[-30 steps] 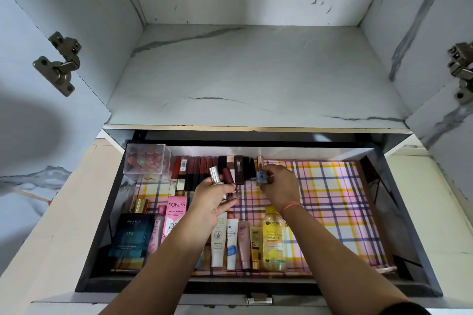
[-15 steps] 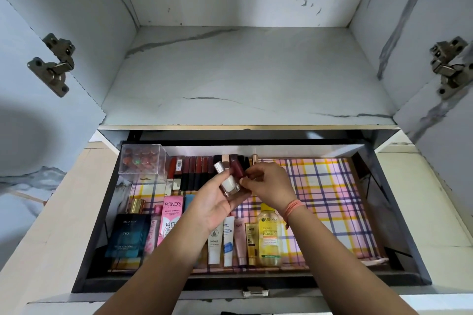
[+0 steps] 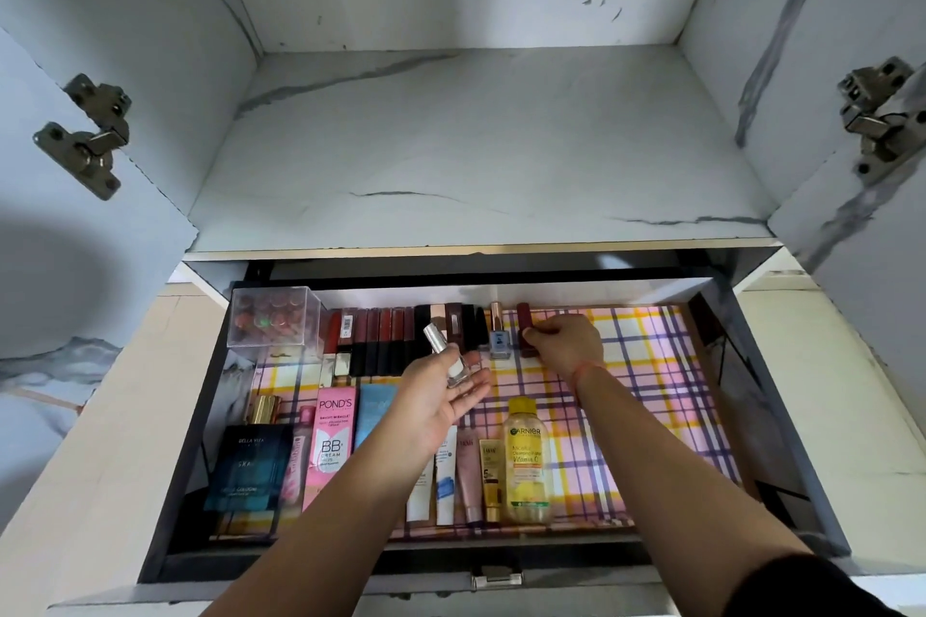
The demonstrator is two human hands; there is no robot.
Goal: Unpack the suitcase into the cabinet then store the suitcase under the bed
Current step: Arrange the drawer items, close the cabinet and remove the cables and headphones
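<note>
Currently my left hand (image 3: 441,396) sits at frame centre, palm up and fingers loose, with a small clear nail-polish bottle (image 3: 449,358) lying tilted across the open palm, its silver cap pointing to the upper left. That grip is open and cradling, not clamped. My right hand (image 3: 568,345) is just right of centre, fingers curled onto a dark red lipstick (image 3: 524,322) standing at the back of the drawer (image 3: 781,421); that grip is closed on the lipstick. An orange thread circles the right wrist.

Both hands are over the pulled-out drawer of the cabinet (image 3: 471,140), whose marbled shelf fills the upper half of the frame. The drawer floor carries a pink, yellow and purple plaid liner (image 3: 646,396), bare on its right side.

Back row, from the left: a clear plastic box (image 3: 274,316) of round items, a line of dark lipsticks (image 3: 381,336), then a blue nail-polish bottle (image 3: 497,343) just left of the held lipstick.

Front row, lower left to centre: a dark blue cologne box (image 3: 248,471), a pink Pond's BB cream carton (image 3: 333,446), several upright tubes (image 3: 468,481), and a yellow Garnier bottle (image 3: 527,463).

Metal hinges (image 3: 92,135) show at the left and right edges. The suitcase is not visible.
</note>
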